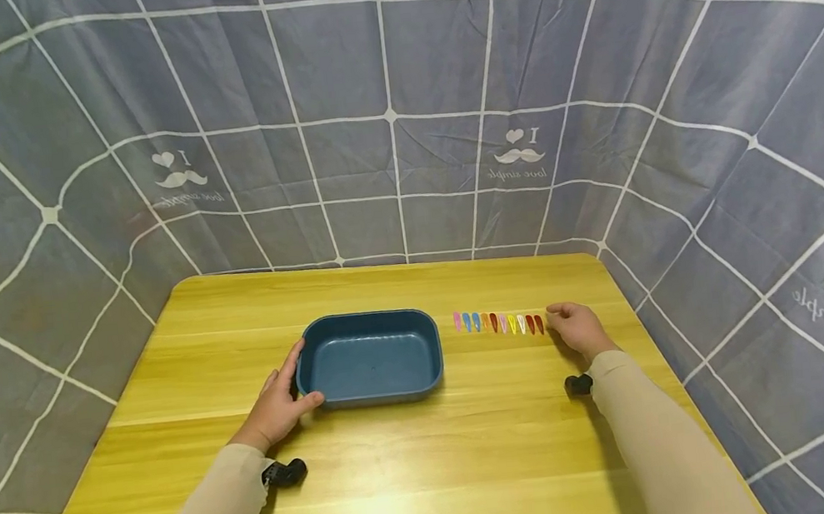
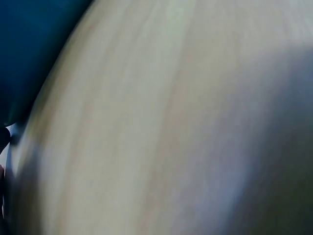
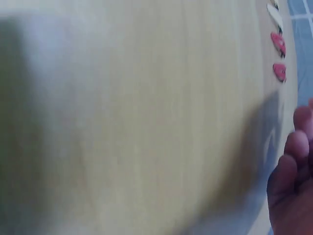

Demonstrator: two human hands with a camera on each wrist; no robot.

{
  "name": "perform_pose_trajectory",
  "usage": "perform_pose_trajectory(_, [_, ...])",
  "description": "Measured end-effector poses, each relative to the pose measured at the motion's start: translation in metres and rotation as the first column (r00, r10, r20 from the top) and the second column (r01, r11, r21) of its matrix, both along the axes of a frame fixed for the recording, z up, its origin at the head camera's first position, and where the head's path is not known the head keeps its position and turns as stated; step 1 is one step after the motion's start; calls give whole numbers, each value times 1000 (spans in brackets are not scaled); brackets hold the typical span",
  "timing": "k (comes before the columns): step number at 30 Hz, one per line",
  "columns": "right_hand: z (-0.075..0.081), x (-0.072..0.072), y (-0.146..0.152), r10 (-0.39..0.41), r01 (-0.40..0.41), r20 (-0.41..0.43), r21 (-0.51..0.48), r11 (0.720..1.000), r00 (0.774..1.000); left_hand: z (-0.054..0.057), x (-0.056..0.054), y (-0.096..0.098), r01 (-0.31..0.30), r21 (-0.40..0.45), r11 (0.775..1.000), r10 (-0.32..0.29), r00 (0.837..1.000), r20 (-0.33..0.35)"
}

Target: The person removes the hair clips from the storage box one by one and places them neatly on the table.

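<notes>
A dark blue rectangular basin (image 1: 370,358) lies on the wooden table, its inside bare. My left hand (image 1: 273,406) is at its left side, straight fingers along the outer wall and thumb at the near left corner. In the left wrist view, part of the basin (image 2: 34,49) fills the upper left corner. Right of the basin, several colourful snap hair clips (image 1: 512,324) lie in a row. My right hand (image 1: 576,328) is beside the row's right end, fingers loosely bent, close to the last dark red clip (image 1: 539,324). No object shows in it.
The light wooden table (image 1: 407,492) has rounded far corners. A grey curtain (image 1: 341,155) with white lines and printed moustaches hangs behind it and along both sides. Small black wrist cameras (image 1: 284,473) stick out from both sleeves.
</notes>
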State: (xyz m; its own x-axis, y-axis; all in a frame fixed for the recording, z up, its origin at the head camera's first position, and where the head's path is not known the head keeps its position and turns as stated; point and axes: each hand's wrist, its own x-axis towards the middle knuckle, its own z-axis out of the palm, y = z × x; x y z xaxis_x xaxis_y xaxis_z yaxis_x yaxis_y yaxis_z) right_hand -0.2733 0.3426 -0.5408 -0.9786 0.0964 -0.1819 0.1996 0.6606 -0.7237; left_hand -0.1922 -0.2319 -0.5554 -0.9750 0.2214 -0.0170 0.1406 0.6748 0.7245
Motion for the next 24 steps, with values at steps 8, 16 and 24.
perform_pose_trajectory(8, [18, 2, -18, 76, -53, -123, 182, 982, 990, 4, -4, -8, 20, 53, 998, -21, 1000, 13])
perform_pose_trajectory(16, [42, 8, -44, 141, -110, -154, 196, 974, 978, 20, -8, -9, -42, 47, 998, 43, 999, -29])
perform_pose_trajectory(24, [63, 19, -76, 218, -162, -218, 248, 955, 951, 52, -5, 6, -100, -213, 972, 47, 970, -240])
